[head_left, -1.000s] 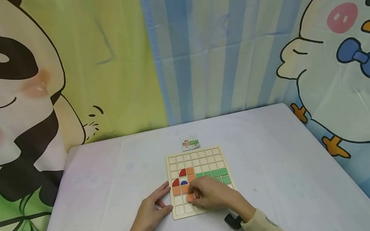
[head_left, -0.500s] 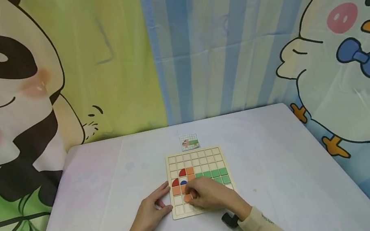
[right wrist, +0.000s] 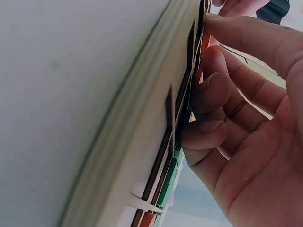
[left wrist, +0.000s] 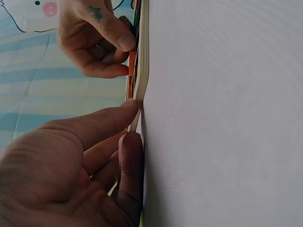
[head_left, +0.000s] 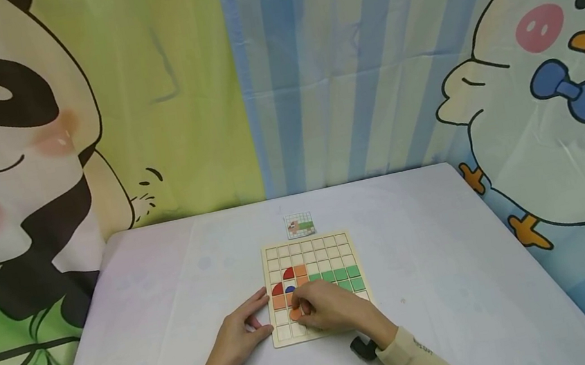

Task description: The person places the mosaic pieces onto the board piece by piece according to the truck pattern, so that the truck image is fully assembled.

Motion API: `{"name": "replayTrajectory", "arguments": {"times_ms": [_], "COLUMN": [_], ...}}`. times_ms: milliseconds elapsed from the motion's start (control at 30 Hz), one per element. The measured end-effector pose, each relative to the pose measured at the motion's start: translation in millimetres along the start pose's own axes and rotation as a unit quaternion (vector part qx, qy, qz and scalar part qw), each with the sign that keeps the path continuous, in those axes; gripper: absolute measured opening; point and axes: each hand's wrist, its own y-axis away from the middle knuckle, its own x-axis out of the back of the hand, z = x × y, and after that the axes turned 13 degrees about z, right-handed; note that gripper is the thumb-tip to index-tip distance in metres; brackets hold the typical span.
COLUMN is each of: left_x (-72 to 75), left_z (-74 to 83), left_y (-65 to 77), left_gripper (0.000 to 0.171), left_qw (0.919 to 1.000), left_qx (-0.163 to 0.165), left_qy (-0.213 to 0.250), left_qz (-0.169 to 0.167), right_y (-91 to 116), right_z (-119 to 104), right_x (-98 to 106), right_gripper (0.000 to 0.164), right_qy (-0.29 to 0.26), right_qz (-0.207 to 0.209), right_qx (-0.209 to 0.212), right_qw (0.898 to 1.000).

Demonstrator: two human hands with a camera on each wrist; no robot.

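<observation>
A wooden grid board [head_left: 306, 246] lies on the table, with red, orange, green and blue pieces in its cells. My right hand [head_left: 333, 304] is over the lower middle of the board. Thumb and index finger pinch an orange tile [head_left: 295, 314] with a rounded-looking edge, low over a cell; the hand covers part of it. In the left wrist view the orange tile [left wrist: 132, 64] stands edge-on between those fingertips. My left hand [head_left: 238, 335] touches the board's left edge, its thumb and forefinger apart along that side. Close by are red pieces [head_left: 278, 289] and a blue piece [head_left: 290, 288].
A small pattern card [head_left: 300, 225] lies just behind the board, showing a coloured grid picture. Green tiles [head_left: 353, 271] fill cells on the board's right side. White cloth covers the table [head_left: 445, 247]. Printed curtains [head_left: 353, 61] hang behind it.
My right hand has shifted slightly left with the orange tile, then stayed nearly still. The left hand and the board have kept their places.
</observation>
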Motion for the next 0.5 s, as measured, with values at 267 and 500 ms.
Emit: {"name": "replayTrajectory", "arguments": {"times_ms": [267, 500], "left_x": [0.3, 0.2], "left_z": [-0.4, -0.2], "left_y": [0.7, 0.7], "left_gripper": [0.064, 0.064], "left_qw": [1.0, 0.9999], "left_qx": [-0.004, -0.002], "left_qy": [-0.005, -0.011], "left_qz": [-0.001, -0.002], "right_y": [-0.6, -0.7], "right_z": [0.1, 1.3], "right_x": [-0.8, 1.1], "right_gripper": [0.009, 0.008], "right_qy": [0.002, -0.009], "right_qz": [0.002, -0.002], "right_qx": [0.003, -0.008], "right_qw": [1.0, 1.0]}}
